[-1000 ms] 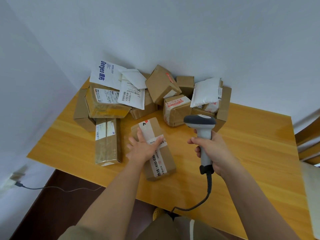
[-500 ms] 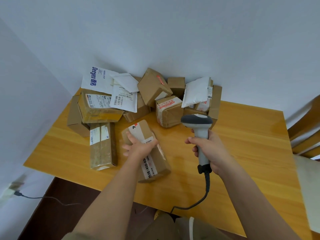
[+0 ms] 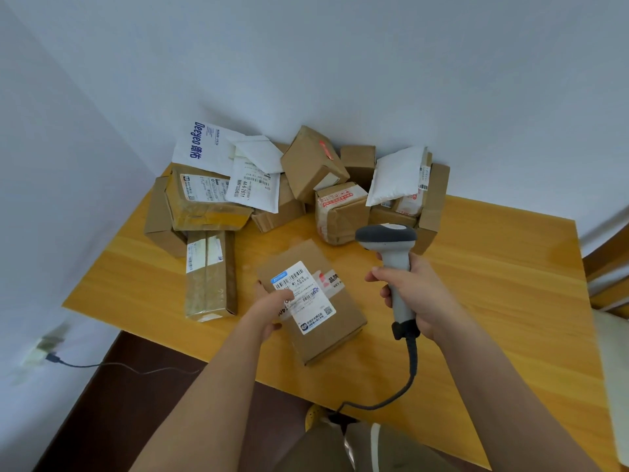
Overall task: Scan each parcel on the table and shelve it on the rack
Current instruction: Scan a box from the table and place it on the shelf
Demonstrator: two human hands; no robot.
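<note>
A small brown cardboard parcel (image 3: 326,321) lies near the front of the wooden table (image 3: 493,301), its white shipping label with barcodes facing up. My left hand (image 3: 270,308) grips its left edge, thumb lying across the label. My right hand (image 3: 413,294) holds a grey corded barcode scanner (image 3: 391,253) by the handle, upright, just right of the parcel, its head above the parcel's far right corner. Several more parcels (image 3: 337,212) and white mailers (image 3: 396,175) are piled against the wall at the table's back.
A long narrow box (image 3: 209,277) lies left of the held parcel. The scanner cable (image 3: 401,386) hangs over the table's front edge. A wooden chair (image 3: 606,264) stands at the right. A plug and wire (image 3: 51,356) sit low on the left wall.
My left hand has turned the parcel over, so the white barcode label now faces up; before, the taped side showed. The scanner in my right hand has stayed almost still.
</note>
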